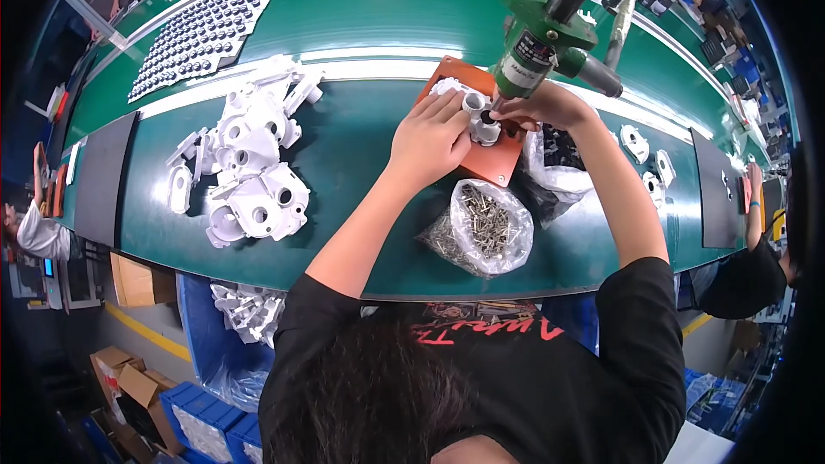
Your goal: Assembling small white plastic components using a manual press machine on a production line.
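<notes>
A white plastic housing (485, 132) with round tubes sits on an orange fixture plate (491, 167) in front of me. My left hand (432, 139) lies over the left part of the housing, fingers closed against it, holding it on the plate. Above its right side comes down the tip of a green bench-mounted driving machine (526, 60). At that tip my right hand (540, 108) has its fingers pinched together; what they hold, if anything, is too small to make out. A clear plastic bag of metal screws (490, 228) stands open just below the plate.
White plastic housings (253, 163) are heaped at the left. A bag of black parts (560, 155) lies right of the plate, with several white parts (636, 144) beyond. Round dark-topped pieces (202, 39) stand in rows on the far belt. Co-workers are at both sides.
</notes>
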The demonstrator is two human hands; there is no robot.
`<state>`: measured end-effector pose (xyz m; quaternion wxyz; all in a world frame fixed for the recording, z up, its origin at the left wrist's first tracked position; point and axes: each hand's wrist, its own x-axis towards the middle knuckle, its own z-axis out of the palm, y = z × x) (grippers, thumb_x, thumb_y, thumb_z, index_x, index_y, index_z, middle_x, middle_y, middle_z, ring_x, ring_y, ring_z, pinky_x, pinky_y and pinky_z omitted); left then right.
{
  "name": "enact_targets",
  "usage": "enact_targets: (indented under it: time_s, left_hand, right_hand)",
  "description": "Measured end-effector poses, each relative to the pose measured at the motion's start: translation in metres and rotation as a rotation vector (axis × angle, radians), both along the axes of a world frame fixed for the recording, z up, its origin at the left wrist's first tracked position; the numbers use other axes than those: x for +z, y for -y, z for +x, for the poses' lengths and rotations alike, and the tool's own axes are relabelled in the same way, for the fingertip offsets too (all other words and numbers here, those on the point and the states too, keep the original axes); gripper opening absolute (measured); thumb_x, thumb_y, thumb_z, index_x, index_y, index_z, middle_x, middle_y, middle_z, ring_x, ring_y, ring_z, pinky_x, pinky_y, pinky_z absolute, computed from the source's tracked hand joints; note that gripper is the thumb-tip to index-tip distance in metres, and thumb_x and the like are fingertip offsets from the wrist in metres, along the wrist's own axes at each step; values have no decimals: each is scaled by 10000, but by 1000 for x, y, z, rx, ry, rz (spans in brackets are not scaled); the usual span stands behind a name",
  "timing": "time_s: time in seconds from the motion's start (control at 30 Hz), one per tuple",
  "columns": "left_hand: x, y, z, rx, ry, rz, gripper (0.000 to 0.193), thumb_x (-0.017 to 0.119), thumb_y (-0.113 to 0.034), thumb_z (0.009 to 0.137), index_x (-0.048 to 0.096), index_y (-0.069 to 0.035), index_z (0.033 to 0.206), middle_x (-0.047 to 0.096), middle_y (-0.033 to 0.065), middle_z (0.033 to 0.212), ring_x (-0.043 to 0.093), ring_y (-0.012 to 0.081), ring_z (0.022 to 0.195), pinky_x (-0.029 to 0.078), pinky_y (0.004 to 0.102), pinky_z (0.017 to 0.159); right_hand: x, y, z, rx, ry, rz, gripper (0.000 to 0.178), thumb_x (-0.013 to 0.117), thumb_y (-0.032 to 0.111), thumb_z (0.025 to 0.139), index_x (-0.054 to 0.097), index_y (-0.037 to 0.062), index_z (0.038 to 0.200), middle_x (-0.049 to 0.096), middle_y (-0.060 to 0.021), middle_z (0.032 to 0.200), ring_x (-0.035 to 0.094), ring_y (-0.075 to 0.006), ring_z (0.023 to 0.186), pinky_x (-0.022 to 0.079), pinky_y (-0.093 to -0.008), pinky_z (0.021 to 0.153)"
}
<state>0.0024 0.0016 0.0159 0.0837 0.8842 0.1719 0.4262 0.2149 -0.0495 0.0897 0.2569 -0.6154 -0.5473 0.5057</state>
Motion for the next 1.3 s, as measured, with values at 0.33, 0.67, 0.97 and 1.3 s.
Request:
enact_targets:
  time_s: [0.33,0.67,0.97,1.3]
  left_hand:
    - [-1,-1,0,10,32,17,106,610,-114,760,608,-45,841,643,120,1107,597,281,1072,453,383,961]
    - [-4,0,-3,-19,5,-12,216,572,-156,783,641,-40,952,640,141,1124,589,287,1094,410,399,1009]
    - [-6,-2,-6,-11,87,23,182,602,-163,741,652,-58,880,646,105,991,596,256,1052,426,381,971]
    - [-6,1,-6,-8,104,10,208,595,-158,767,619,-64,951,633,80,1026,595,257,1046,441,398,965]
  right_hand:
    - [4,3,-3,-112,-155,-278,183,632,224,887,568,58,930,473,11,515,326,-39,355,231,-197,341]
    - [-1,11,-9,-217,-253,-338,309,591,272,921,484,61,722,456,-21,446,298,-61,278,183,-212,287]
    - [3,15,-23,-236,106,-215,251,636,279,881,561,51,810,490,-2,519,355,-46,332,215,-200,313]
    - [104,-35,159,-838,-450,831,642,384,515,947,424,-35,1275,544,-229,1206,559,-363,1030,483,-443,888]
